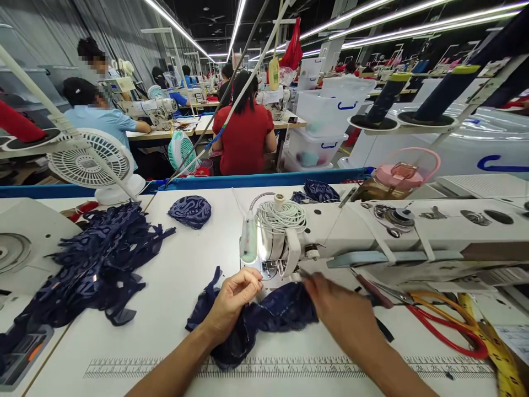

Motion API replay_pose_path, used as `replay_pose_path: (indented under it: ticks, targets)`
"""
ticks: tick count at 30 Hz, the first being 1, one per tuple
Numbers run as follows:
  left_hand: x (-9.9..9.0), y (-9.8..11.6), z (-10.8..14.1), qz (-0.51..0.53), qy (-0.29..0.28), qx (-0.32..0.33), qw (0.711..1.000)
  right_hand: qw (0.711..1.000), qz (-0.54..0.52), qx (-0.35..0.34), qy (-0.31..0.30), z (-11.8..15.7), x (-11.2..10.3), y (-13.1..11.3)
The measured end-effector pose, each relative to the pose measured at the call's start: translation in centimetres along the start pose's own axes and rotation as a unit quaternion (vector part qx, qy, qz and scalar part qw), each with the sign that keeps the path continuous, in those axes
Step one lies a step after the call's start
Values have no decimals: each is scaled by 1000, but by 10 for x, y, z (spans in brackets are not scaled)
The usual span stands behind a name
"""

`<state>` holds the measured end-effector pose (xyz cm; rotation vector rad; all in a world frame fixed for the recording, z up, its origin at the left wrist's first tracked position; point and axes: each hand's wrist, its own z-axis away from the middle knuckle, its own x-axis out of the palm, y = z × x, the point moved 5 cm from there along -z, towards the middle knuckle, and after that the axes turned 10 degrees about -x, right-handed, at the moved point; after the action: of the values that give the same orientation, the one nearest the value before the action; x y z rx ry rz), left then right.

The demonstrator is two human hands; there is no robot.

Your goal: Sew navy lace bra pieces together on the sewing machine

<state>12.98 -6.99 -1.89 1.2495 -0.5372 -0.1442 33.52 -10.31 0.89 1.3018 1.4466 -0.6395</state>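
Observation:
A crumpled piece of navy patterned fabric lies on the white table in front of the sewing machine. My left hand is closed over its left part, thumb and forefinger pinched together just before the needle area. At the fabric's right end, my right hand is curled and smeared by motion. A thin dark grey tip shows by its fingertips, too blurred to name. The lamp on the machine head lights the spot near my left fingertips.
Navy fabric strips are heaped at the left, and a folded navy bundle lies behind. Red- and orange-handled scissors and a yellow measuring tape lie at the right. A ruler scale runs along the front. Co-workers sit beyond.

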Motion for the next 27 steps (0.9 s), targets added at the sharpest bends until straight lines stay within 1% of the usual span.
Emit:
replay_pose_path:
  ticks: [1, 3, 5, 6, 7, 8, 9, 10, 11, 12, 13, 15, 16, 17, 18, 19, 20, 21, 22, 23, 24, 25, 26, 27]
  targets:
    - [0, 1, 0, -14, 4, 0, 1000, 999, 42, 18, 4, 2, 2, 12]
    - [3, 0, -1, -62, -22, -5, 998, 994, 100, 37, 5, 7, 1, 30]
    - [9, -2, -2, -141, -56, -1, 988, 995, 95, 18, 28, 10, -4, 33]
    - [12, -2, -2, -184, -64, 8, 981, 997, 56, -11, 47, 11, -8, 28]
    - [14, -2, -4, -220, -67, 19, 973, 996, -10, -53, 63, 11, -10, 20]
    - [14, -2, -5, -245, -64, 27, 967, 988, -93, -97, 72, 11, -12, 11]
    - [14, -1, -7, -259, -60, 26, 964, 972, -183, -131, 71, 9, -12, 2]
    - [13, 1, -8, -265, -57, 18, 963, 949, -274, -147, 57, 7, -11, -5]
    - [11, 5, -8, -265, -53, 4, 963, 923, -354, -146, 35, 3, -8, -10]
    - [8, 10, -7, -272, -40, -5, 962, 899, -417, -133, 13, 0, -4, -12]
    - [5, 18, -2, -290, -9, -3, 957, 879, -462, -118, -5, -4, -1, -13]
    - [0, 38, 15, -341, 105, 34, 933, 852, -511, -108, -33, -10, 4, -11]
    - [1, 44, 28, -358, 165, 49, 918, 845, -521, -114, -41, -12, 5, -10]
    - [6, 46, 40, -358, 206, 48, 909, 839, -528, -123, -47, -14, 7, -9]
    - [15, 41, 51, -338, 222, 28, 914, 831, -538, -131, -52, -15, 8, -8]
    - [28, 28, 57, -287, 197, -21, 937, 824, -547, -136, -56, -15, 9, -8]
    - [43, 11, 61, -214, 152, -79, 962, 819, -554, -141, -58, -15, 10, -9]
    - [59, -8, 62, -119, 111, -137, 977, 814, -559, -146, -58, -14, 10, -11]
    - [72, -25, 60, -10, 93, -180, 979, 811, -563, -151, -55, -12, 9, -14]
    - [80, -37, 57, 96, 112, -184, 972, 809, -565, -156, -51, -9, 7, -17]
    - [82, -47, 53, 178, 153, -172, 957, 809, -563, -165, -45, -6, 4, -21]
    - [81, -53, 49, 239, 196, -155, 938, 812, -555, -177, -34, -1, 0, -26]
    - [78, -56, 46, 273, 232, -133, 924, 820, -539, -191, -20, 5, -6, -32]
    - [74, -56, 45, 281, 252, -109, 919, 830, -518, -208, -3, 12, -13, -37]
